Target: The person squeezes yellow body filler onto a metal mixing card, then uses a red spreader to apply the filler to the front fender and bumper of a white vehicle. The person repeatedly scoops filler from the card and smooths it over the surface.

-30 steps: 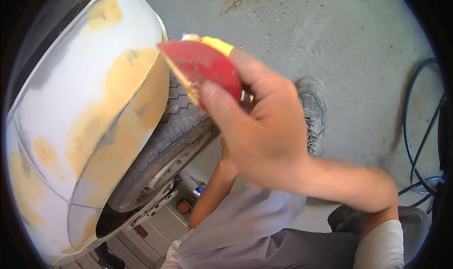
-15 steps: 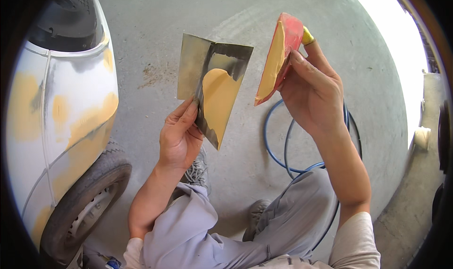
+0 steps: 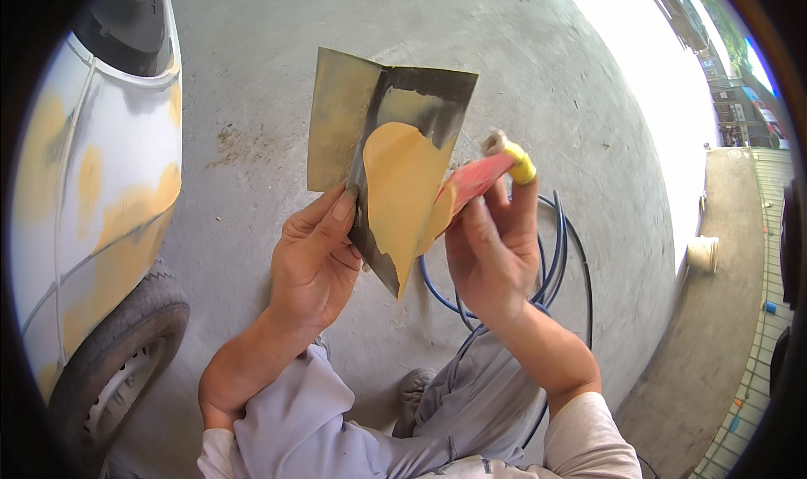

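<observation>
My left hand [image 3: 307, 264] pinches the lower edge of a metal putty board [image 3: 345, 117] bent along a crease, thumb in front and fingers behind. A thick patch of yellow body filler [image 3: 403, 180] covers much of its dark right face. In my right hand [image 3: 496, 248] is a red putty spreader [image 3: 477, 176], gripped between thumb and fingers. Filler coats the spreader's lower edge, which is against the board's right edge. Yellow tape [image 3: 523, 168] wraps one of my right fingertips.
At the left stands a white car body [image 3: 126, 193] with yellow filler patches, its wheel [image 3: 118, 370] below. Blue hose [image 3: 555, 269] lies coiled on the concrete floor beyond my right knee. A pale bucket [image 3: 703, 254] lies by the right-hand ledge [image 3: 731, 193].
My right hand has come down and left, bringing the spreader from apart to the board's right edge and tilting it flatter. The view has swung right, showing more of the outdoors.
</observation>
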